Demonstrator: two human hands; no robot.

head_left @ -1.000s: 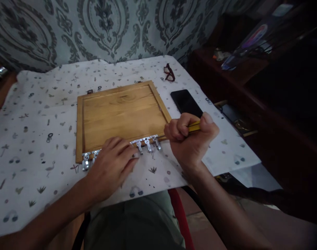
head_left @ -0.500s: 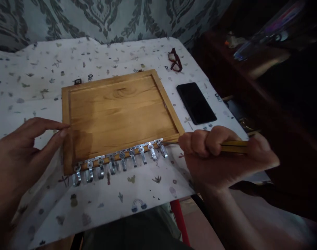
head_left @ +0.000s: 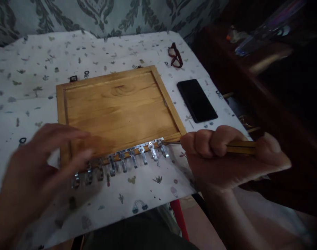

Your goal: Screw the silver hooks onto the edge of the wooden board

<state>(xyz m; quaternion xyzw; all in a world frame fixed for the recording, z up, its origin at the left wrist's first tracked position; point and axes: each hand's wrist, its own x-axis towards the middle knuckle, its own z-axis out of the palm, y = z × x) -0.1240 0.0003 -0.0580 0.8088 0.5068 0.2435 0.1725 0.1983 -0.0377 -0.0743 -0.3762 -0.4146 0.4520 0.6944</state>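
Observation:
On the table lies a framed wooden board (head_left: 117, 111), its near edge lined with a row of metal hooks (head_left: 132, 158). My right hand (head_left: 221, 156) is wrapped round a screwdriver (head_left: 241, 147) with a yellow handle. The thin shaft points left, its tip at the rightmost hook; whether it sits in a screw is too small to tell. My left hand (head_left: 41, 163), blurred by motion, hovers above the board's near left corner with thumb and fingers apart. It holds nothing I can see and hides part of the leftmost hooks.
A black phone (head_left: 197, 100) lies to the right of the board, with red-framed glasses (head_left: 175, 55) behind it. A patterned white cloth (head_left: 101, 55) covers the table. Dark wooden furniture (head_left: 241, 73) stands along the right side.
My left hand has left the board's left edge and moved right, over the left hooks, with thumb and fingers wider apart. My right hand keeps the screwdriver at the rightmost hook.

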